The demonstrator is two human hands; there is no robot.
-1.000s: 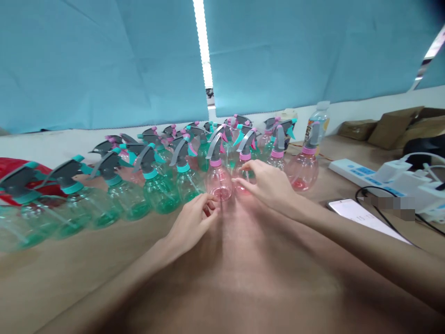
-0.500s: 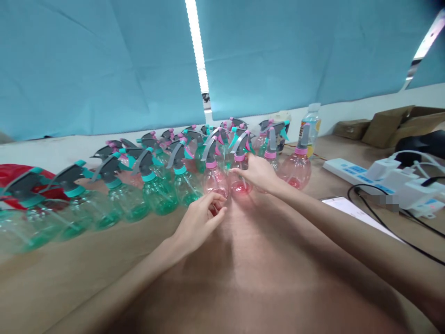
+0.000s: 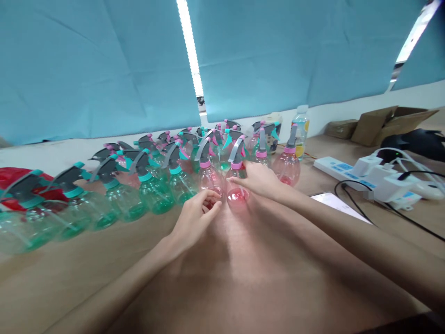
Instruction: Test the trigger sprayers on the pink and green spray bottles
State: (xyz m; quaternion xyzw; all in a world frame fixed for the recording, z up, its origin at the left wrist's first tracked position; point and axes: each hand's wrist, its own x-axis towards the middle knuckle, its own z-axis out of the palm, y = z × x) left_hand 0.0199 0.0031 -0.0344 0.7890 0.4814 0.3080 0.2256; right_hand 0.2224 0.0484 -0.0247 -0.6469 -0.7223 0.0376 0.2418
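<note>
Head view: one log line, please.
right hand: at round translucent pink spray bottle | left hand: near its pink neighbour, contact unclear

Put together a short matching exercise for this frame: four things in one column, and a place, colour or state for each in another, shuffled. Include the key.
Column one
1. Right hand
2. Smartphone
3. Power strip
4. Cardboard box

Column two
A. White, with chargers plugged in
B. Brown, with an open top
C. At a pink spray bottle, thumb in front of it
D. Lying flat, its screen bright

Right pairs: 1-C, 2-D, 3-A, 4-B
</note>
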